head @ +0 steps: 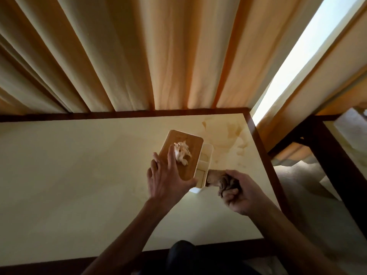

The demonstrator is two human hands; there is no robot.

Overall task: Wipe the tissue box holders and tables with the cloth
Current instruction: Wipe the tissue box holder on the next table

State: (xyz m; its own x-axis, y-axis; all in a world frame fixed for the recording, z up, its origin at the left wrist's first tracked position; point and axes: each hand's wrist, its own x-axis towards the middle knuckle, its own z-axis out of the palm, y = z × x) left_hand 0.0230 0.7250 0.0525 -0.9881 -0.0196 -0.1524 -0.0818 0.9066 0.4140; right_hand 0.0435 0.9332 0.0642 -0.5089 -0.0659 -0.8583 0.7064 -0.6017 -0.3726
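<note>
A tissue box holder (pixel 190 141) with a wooden lid and white side compartments stands on the cream table (pixel 79 175), right of the middle. A crumpled tissue (pixel 181 152) sticks out of the lid. My left hand (pixel 168 175) rests on the lid with its fingers spread and the thumb at the near edge. My right hand (pixel 241 192) grips a bunched brown cloth (pixel 220 179). One end of the cloth presses against the white right side of the holder.
The table has a dark wooden rim (pixel 258 139). Cream curtains (pixel 139 56) hang right behind its far edge. A bright window strip (pixel 297 56) shows at the right. A second dark-framed table (pixel 337 155) stands to the right across a floor gap.
</note>
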